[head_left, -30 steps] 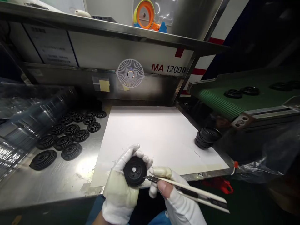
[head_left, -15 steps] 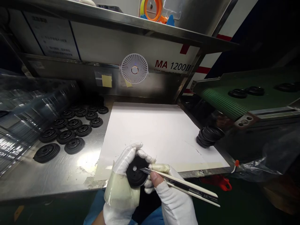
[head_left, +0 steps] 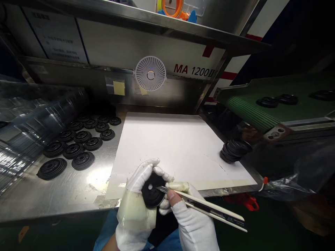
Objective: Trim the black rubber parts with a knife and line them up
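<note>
In a white glove with pale tape round the palm, my left hand (head_left: 137,202) grips a round black part (head_left: 152,195) with a small hole near its middle. The part is held at the table's front edge, its flat side facing me. My right hand (head_left: 192,212), gloved with the thumb tip bare, is closed on a utility knife (head_left: 211,209) with a white and black handle. Its blade lies over the part's face, just right of the hole; whether it touches is hard to tell. The right fingers below the part are partly hidden.
Several black ridged discs (head_left: 83,160) lie on the metal table at left, beside clear plastic trays (head_left: 39,125). A white sheet (head_left: 167,139) covers the middle. At right stand stacked black parts (head_left: 232,151) and a green conveyor (head_left: 251,111) carrying more. A small fan (head_left: 150,74) hangs behind.
The view has shifted very slightly. Both hands keep their hold, and the knife blade stays at nearly the same place on the black part.
</note>
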### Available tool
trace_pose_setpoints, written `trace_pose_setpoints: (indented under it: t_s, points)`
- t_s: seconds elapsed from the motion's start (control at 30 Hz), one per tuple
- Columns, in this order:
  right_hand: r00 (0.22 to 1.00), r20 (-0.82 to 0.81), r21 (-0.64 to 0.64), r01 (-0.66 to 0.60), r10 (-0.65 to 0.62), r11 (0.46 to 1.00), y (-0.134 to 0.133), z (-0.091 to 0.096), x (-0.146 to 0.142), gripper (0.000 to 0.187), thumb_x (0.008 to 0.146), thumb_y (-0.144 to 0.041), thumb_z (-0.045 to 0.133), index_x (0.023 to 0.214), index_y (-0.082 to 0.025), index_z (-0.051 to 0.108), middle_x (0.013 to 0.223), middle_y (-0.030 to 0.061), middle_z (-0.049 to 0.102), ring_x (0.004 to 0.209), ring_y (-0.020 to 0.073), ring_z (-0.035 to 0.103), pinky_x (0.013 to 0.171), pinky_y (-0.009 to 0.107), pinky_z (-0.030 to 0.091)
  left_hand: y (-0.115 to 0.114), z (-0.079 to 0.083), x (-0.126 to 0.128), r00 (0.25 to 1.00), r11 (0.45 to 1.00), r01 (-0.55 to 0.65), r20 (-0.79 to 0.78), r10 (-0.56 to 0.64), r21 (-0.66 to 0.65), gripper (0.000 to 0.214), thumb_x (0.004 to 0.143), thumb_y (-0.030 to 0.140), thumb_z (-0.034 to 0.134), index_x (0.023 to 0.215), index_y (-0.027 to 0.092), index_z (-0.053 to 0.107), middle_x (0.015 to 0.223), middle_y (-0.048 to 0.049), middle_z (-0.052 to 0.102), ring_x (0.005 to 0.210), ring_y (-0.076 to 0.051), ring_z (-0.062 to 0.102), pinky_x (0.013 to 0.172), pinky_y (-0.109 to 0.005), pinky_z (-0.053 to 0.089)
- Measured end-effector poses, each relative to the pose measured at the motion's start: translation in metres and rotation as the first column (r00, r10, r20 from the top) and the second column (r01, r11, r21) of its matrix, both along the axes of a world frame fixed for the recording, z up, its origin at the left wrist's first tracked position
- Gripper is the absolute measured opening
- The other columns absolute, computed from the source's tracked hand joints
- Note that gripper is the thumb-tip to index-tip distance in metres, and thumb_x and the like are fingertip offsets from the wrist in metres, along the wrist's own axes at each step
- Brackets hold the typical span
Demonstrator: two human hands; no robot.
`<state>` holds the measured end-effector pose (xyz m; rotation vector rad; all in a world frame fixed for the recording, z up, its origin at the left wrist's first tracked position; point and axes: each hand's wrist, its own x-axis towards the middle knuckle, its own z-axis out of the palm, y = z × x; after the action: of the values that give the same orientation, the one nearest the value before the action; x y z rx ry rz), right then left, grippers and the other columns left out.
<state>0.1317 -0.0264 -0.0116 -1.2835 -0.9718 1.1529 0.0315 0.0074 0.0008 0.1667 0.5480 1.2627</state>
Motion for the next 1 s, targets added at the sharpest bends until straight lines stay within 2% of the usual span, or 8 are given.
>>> trace_pose_setpoints:
  t_s: [0.27, 0.37, 0.57, 0.8, 1.0]
  points:
    - [0.999, -0.016, -0.052, -0.053, 0.052, 0.997, 0.0004, 0.0012, 0.0018, 0.029, 0.079, -0.044, 0.065, 0.082, -0.016, 0.063, 0.067, 0.0023, 0.065, 0.062, 0.016, 0.061, 0.064, 0.029, 0.052, 0.0019, 0.0003, 0.0004, 0.999, 0.997, -0.006, 0.041, 0.009, -0.077, 0.018, 0.082, 0.03, 0.057, 0.099, 0.023, 0.058, 0.08, -0.0012, 0.055, 0.07, -0.017, 0.058, 0.039, -0.021, 0.038]
    - [0.998, -0.055, -0.066, -0.025, 0.022, 0.998, 0.0012, -0.0007, -0.0003, 0.03, 0.078, -0.045, 0.067, 0.084, -0.016, 0.063, 0.069, 0.0025, 0.065, 0.064, 0.0163, 0.061, 0.066, 0.029, 0.052, 0.0024, 0.0024, 0.0, 1.0, 0.996, -0.013, 0.02, 0.015, -0.091, 0.021, 0.08, 0.031, 0.059, 0.098, 0.022, 0.059, 0.078, -0.0014, 0.056, 0.067, -0.016, 0.058, 0.037, -0.02, 0.037]
    - [0.998, -0.068, 0.001, 0.005, -0.005, 1.0, 0.0021, -0.0065, -0.0045, 0.029, 0.078, -0.044, 0.066, 0.082, -0.015, 0.064, 0.066, 0.0025, 0.064, 0.061, 0.0159, 0.06, 0.064, 0.029, 0.053, 0.0033, 0.0075, 0.0007, 0.993, 0.989, -0.098, -0.074, 0.09, -0.112, 0.028, 0.074, 0.03, 0.063, 0.099, 0.017, 0.06, 0.076, -0.0036, 0.058, 0.066, -0.017, 0.059, 0.042, -0.022, 0.042]
    - [0.998, -0.041, -0.038, -0.053, 0.052, 0.998, 0.0022, -0.003, -0.0008, 0.03, 0.08, -0.045, 0.065, 0.084, -0.015, 0.063, 0.069, 0.003, 0.064, 0.065, 0.0159, 0.06, 0.065, 0.028, 0.051, 0.0025, 0.0006, -0.0003, 0.999, 0.995, -0.037, 0.009, 0.038, -0.098, 0.024, 0.079, 0.029, 0.06, 0.1, 0.019, 0.058, 0.08, -0.0022, 0.055, 0.068, -0.016, 0.058, 0.04, -0.02, 0.039]
    - [0.995, -0.103, -0.023, 0.016, -0.018, 1.0, 0.0036, -0.0008, -0.0071, 0.031, 0.078, -0.047, 0.066, 0.08, -0.016, 0.063, 0.066, 0.0017, 0.063, 0.063, 0.0154, 0.06, 0.065, 0.028, 0.052, 0.0023, 0.0021, -0.0011, 0.999, 0.995, -0.038, 0.018, 0.04, -0.096, 0.02, 0.081, 0.029, 0.057, 0.099, 0.02, 0.058, 0.081, -0.0019, 0.053, 0.069, -0.015, 0.056, 0.042, -0.02, 0.04]
